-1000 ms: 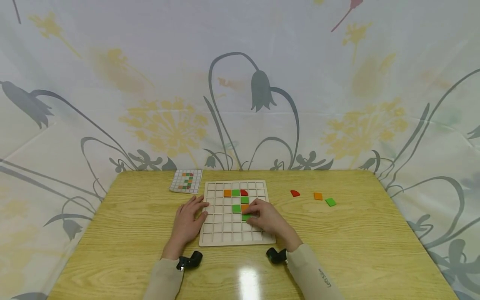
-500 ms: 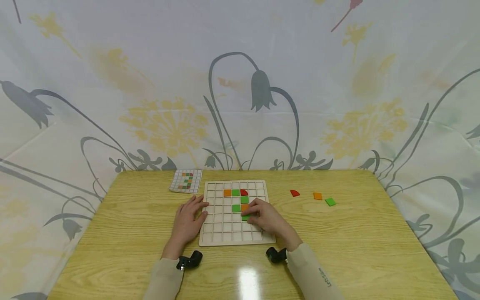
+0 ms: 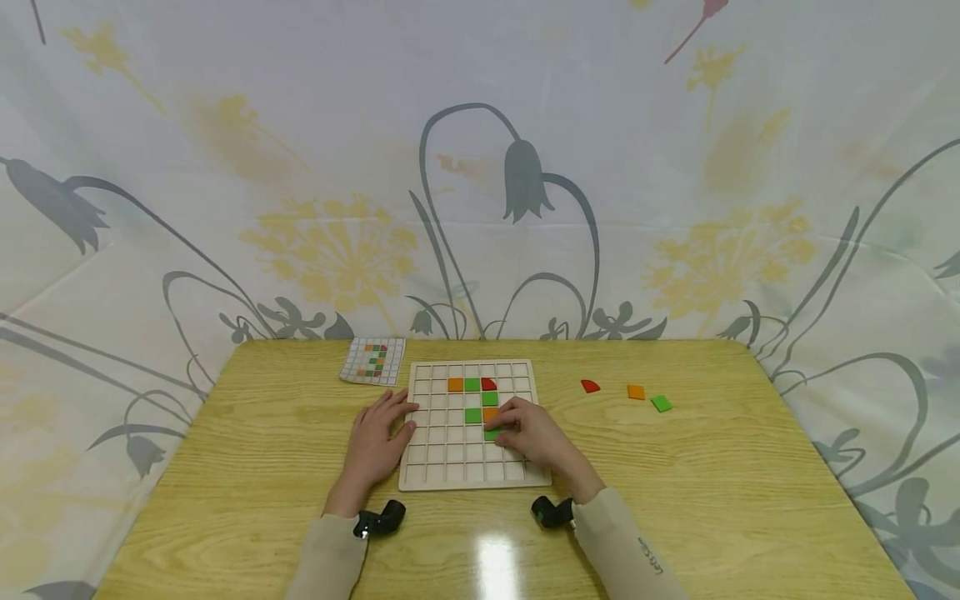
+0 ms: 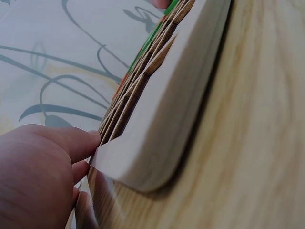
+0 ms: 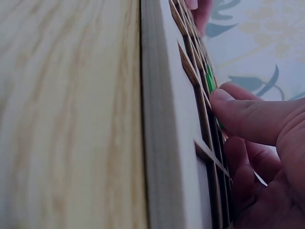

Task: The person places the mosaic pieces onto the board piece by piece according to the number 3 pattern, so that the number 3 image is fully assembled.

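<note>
A pale wooden grid board (image 3: 453, 455) lies on the table in the head view. My left hand (image 3: 378, 440) rests at its left edge, fingers spread and fingertips touching the rim. Thumb and index finger of my right hand (image 3: 536, 433) pinch a green square tile (image 3: 491, 435) at a cell right of the board's middle. That tile is partly covered by the fingers; whether it lies fully flat I cannot tell. Directly above it sits an orange square tile (image 3: 490, 413), beside a green tile (image 3: 472, 416). Higher up are another green tile (image 3: 490, 399) and a red quarter-round tile (image 3: 489, 384).
A printed pattern card (image 3: 372, 361) lies behind and left of the board. Loose on the table (image 3: 712, 483) at right are a red quarter-round piece (image 3: 590, 387), an orange square (image 3: 636, 392) and a green square (image 3: 662, 404). A patterned cloth (image 3: 480, 250) hangs behind.
Both hands keep their places. Only the right thumb and fingers have shifted slightly at the green tile.
</note>
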The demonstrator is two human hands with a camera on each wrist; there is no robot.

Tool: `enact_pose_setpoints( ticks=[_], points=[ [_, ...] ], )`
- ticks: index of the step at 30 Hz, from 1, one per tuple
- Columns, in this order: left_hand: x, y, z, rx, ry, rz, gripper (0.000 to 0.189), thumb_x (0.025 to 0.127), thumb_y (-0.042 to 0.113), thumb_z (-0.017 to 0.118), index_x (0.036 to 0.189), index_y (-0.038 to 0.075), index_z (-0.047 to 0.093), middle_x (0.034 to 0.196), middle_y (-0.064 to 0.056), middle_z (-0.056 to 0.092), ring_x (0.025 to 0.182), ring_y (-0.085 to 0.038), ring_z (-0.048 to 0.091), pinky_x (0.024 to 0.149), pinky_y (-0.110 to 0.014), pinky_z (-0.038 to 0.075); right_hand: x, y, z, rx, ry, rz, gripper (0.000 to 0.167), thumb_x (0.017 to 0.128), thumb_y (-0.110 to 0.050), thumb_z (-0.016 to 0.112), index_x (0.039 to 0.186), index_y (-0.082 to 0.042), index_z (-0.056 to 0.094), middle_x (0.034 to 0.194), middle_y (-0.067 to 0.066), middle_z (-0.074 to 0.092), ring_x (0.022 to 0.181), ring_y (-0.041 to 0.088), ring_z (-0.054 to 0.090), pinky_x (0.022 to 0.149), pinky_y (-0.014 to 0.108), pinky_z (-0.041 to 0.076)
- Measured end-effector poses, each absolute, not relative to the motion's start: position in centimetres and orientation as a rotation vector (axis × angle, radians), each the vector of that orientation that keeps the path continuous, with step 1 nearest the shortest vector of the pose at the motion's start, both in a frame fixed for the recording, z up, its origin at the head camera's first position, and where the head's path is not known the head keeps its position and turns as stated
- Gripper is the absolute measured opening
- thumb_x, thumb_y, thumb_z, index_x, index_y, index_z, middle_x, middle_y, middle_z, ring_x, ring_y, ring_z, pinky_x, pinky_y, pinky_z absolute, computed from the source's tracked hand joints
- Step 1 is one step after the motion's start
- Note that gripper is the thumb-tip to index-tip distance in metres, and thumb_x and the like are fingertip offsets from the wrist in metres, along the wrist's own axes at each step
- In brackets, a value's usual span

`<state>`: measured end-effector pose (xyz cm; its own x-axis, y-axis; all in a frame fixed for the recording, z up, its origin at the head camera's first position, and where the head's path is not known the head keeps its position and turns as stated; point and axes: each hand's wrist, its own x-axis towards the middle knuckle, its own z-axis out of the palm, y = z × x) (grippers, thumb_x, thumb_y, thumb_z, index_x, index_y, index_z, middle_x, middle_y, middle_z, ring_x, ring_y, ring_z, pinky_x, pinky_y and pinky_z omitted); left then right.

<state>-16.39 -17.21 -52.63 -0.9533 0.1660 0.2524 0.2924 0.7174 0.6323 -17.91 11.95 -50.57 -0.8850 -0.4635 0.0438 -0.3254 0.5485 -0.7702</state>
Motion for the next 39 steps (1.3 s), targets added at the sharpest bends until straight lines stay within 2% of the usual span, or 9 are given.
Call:
enact_pose_setpoints(
  ticks=[23,30,39],
  points=[
    [-16.3,-17.1,-52.4,-0.365,-2.751,-1.056,0.029,0.098,0.016,0.063,0.126,0.009,0.068,0.149,-0.012,0.049,0.143,-0.036,0.033,0.112,-0.064,0.017,-17.9,12.1,-50.5,-0.623,2.602,-1.303,0.017,0.093,-0.003,0.069,0.102,-0.013,0.079,0.106,-0.002,0.059,0.1,0.019,0.057,0.085,0.035,0.049],
    [-16.2,-17.1,-52.2,-0.364,-2.75,-1.062,0.029,0.098,0.016,0.063,0.126,0.009,0.068,0.149,-0.012,0.049,0.143,-0.036,0.033,0.112,-0.064,0.017,-18.2,12.8,-50.2,-0.582,2.593,-1.387,0.014,0.095,-0.009,0.067,0.101,-0.013,0.078,0.099,-0.004,0.065,0.086,0.015,0.058,0.077,0.034,0.049],
    [-16.2,-17.0,-52.2,-0.368,-2.761,-1.067,0.03,0.099,0.016,0.063,0.127,0.009,0.067,0.15,-0.012,0.048,0.144,-0.036,0.032,0.113,-0.064,0.016,-18.2,13.6,-50.1,-0.534,2.604,-1.499,0.016,0.097,-0.008,0.064,0.108,-0.007,0.076,0.103,0.002,0.069,0.084,0.016,0.059,0.075,0.032,0.05]
  ],
)
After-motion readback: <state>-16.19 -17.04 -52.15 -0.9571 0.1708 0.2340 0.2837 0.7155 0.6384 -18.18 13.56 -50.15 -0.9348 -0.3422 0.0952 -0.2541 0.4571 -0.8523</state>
